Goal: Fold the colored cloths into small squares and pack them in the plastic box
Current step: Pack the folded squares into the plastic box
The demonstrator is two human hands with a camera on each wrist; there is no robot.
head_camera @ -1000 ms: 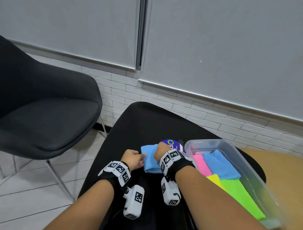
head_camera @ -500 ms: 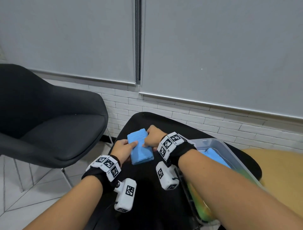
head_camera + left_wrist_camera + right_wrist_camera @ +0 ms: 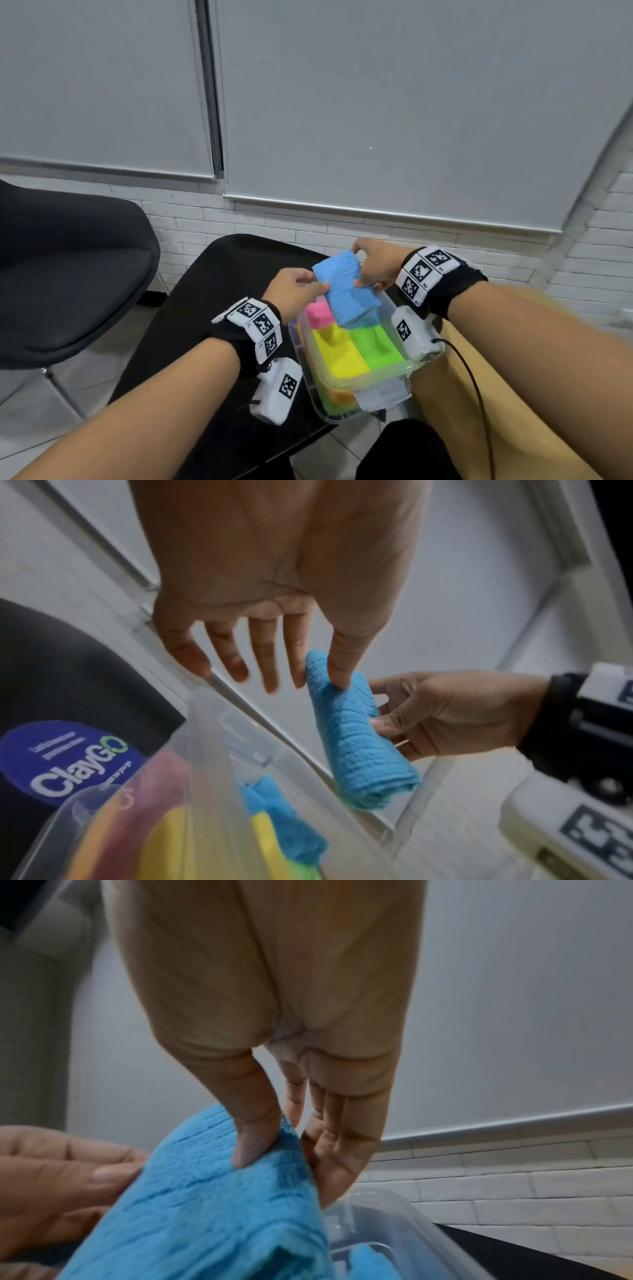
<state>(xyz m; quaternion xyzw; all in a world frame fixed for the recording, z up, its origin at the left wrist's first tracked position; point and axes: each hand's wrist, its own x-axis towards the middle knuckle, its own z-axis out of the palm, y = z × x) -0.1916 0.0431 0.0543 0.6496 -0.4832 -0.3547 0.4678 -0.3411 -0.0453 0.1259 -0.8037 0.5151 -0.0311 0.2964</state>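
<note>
Pinching a folded blue ribbed cloth (image 3: 346, 291) from both sides, the left hand (image 3: 294, 291) and right hand (image 3: 376, 265) each grip an edge, holding it tilted just above the clear plastic box (image 3: 370, 375) of folded cloths.

Two pale grey roller blinds (image 3: 376, 102) hang side by side, a dark vertical gap between them. Below runs a white-painted brick wall (image 3: 274, 222). A black upholstered shell chair on thin metal legs (image 3: 68, 274) stands left of the black round-edged desk (image 3: 219, 291), on a light grey tiled floor (image 3: 41, 411).
</note>
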